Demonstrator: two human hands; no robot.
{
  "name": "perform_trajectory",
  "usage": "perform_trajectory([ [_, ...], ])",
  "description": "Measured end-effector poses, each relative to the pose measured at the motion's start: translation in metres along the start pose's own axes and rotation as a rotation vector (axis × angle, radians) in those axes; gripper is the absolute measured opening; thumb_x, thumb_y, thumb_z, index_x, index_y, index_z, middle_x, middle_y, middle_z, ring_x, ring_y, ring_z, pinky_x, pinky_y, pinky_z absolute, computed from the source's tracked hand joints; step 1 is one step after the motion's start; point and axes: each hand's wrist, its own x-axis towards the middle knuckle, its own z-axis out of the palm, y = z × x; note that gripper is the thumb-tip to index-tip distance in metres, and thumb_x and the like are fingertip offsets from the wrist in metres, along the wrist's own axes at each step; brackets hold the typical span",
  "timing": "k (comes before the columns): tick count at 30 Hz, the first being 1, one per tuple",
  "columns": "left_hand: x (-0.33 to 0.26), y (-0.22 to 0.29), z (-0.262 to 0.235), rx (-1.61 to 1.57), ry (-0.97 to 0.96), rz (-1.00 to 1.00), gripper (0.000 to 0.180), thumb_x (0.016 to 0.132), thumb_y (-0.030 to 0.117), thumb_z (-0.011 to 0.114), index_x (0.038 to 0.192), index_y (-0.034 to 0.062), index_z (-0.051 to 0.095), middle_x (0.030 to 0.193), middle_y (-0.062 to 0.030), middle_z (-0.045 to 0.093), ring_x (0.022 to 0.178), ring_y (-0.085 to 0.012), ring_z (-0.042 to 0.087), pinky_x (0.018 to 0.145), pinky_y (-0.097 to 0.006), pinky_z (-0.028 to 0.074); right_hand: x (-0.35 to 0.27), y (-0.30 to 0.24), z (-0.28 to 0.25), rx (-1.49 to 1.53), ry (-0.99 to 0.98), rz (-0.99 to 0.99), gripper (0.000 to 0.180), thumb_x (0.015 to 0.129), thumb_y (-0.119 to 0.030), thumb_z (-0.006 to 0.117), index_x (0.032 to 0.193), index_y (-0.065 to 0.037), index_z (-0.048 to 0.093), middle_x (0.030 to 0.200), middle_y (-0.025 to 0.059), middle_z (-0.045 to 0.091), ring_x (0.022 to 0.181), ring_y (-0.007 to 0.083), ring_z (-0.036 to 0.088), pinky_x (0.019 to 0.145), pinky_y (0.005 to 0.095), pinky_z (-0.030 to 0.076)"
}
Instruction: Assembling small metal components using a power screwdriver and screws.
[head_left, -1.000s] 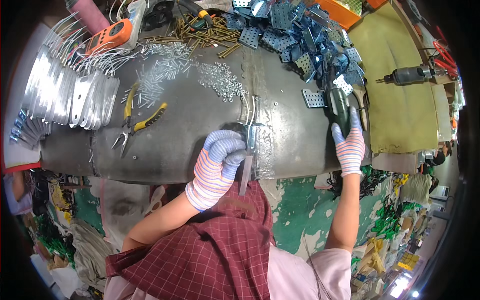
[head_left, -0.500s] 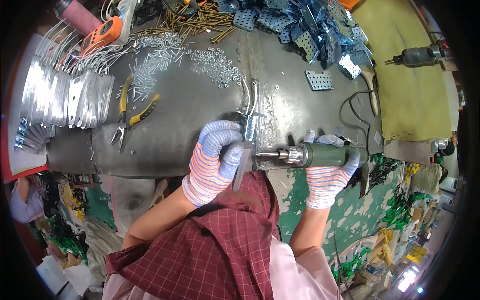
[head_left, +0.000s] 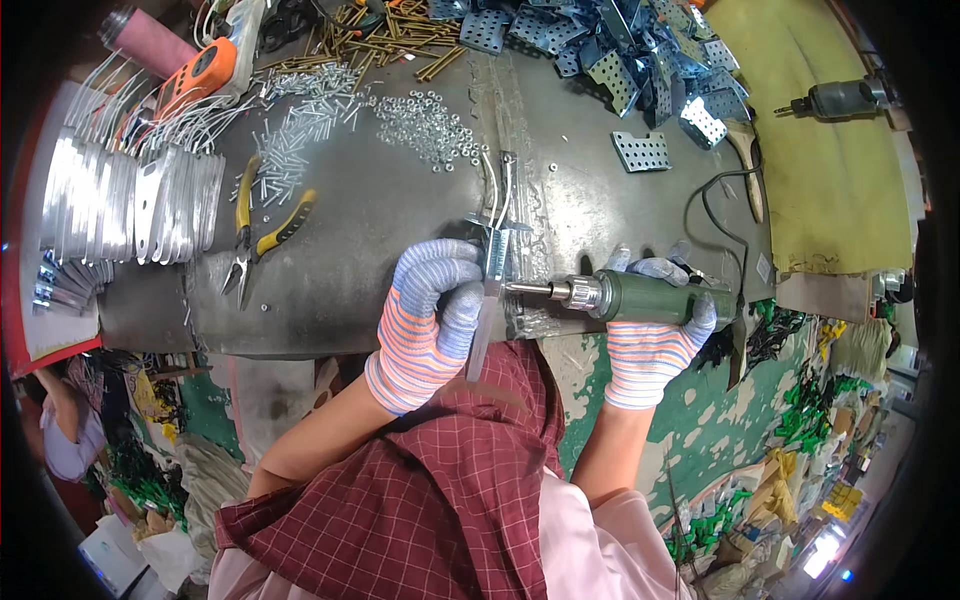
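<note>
We're clamping the flat metal strip (head_left: 487,320) in our left hand (head_left: 428,320) at the near edge of the steel workbench (head_left: 380,240), fingers clenched around it, its long axis running away from us toward the bench and a little to the right. Our right hand (head_left: 652,340) is wrapped tight around the green power driver (head_left: 650,297), and that tool is lying crosswise, its long axis pointing left. The bit (head_left: 528,290) is meeting the strip's right face just beside our left fingers (head_left: 462,318), roughly square to it. So the strip is sitting left of the driver, the left hand nearest it. Yellow-handled pliers (head_left: 262,235) are lying well off to the left, unused.
</note>
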Motion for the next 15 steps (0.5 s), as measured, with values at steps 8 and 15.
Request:
perform_trajectory([
  [8,0.007,0.007,-0.004,0.085,-0.069,0.090,0.018,0.084,0.006,0.064,0.100,0.0042,0.057,0.103,-0.0162,0.058,0.091,-0.0328,0.058,0.080,-0.038,0.048,-0.003,-0.003,-0.002,-0.045,0.037,-0.027,0.034,0.075,-0.020,0.071,0.100,-0.004,0.057,0.092,0.0056,0.059,0.092,0.0224,0.057,0.115,0.0507,0.020],
  [15,0.038,0.008,-0.030,0.259,-0.252,0.137,0.015,0.088,0.010,0.056,0.100,0.0009,0.060,0.098,-0.0167,0.060,0.092,-0.0325,0.058,0.084,-0.040,0.047,-0.003,-0.007,0.002,-0.093,0.084,-0.048,0.059,0.075,-0.022,0.071,0.128,-0.005,0.050,0.098,0.0076,0.061,0.095,0.0237,0.058,0.115,0.0533,0.017],
])
